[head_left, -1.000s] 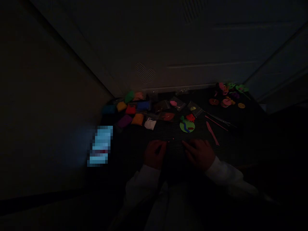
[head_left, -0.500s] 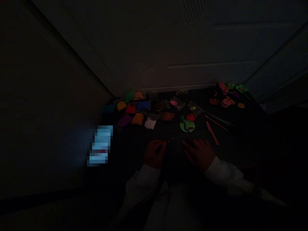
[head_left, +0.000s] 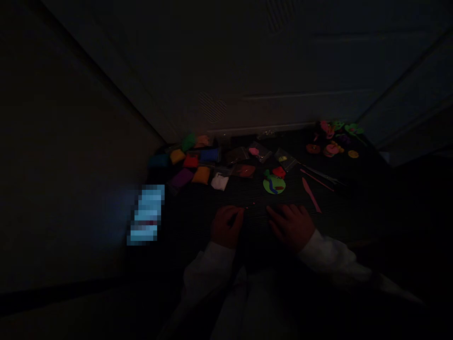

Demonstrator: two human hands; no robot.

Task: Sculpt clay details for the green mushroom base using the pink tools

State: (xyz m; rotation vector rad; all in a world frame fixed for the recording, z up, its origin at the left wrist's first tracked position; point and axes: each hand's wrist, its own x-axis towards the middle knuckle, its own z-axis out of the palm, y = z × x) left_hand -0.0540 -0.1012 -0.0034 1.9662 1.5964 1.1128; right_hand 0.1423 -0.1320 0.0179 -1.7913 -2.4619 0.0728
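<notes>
My left hand (head_left: 226, 226) rests on the dark table, its fingers curled and thumb and forefinger meeting in a pinch. Whatever is in that pinch, if anything, is too dark to make out. Right by its fingertips lie two tiny red bits (head_left: 254, 203). To the right, my right hand (head_left: 293, 225) lies palm down with fingers stretched out and a little apart. Beyond both hands sits a flat green clay disc (head_left: 273, 190) bearing blue, red-brown and dark green pieces. A red clay lump (head_left: 279, 172) touches its far edge.
Bags of coloured clay, such as a white one (head_left: 220, 181) and a purple one (head_left: 182, 178), spread over the back left. A pink plastic knife (head_left: 311, 195), a thin pink stick (head_left: 316, 180) and scissors (head_left: 323, 174) lie right. Finished-looking clay shapes (head_left: 332, 150) crowd the back right. A lit screen (head_left: 147, 215) glows left.
The whole view has shifted slightly, and the picture is a bit dimmer. Both hands keep the same pose and place on the table.
</notes>
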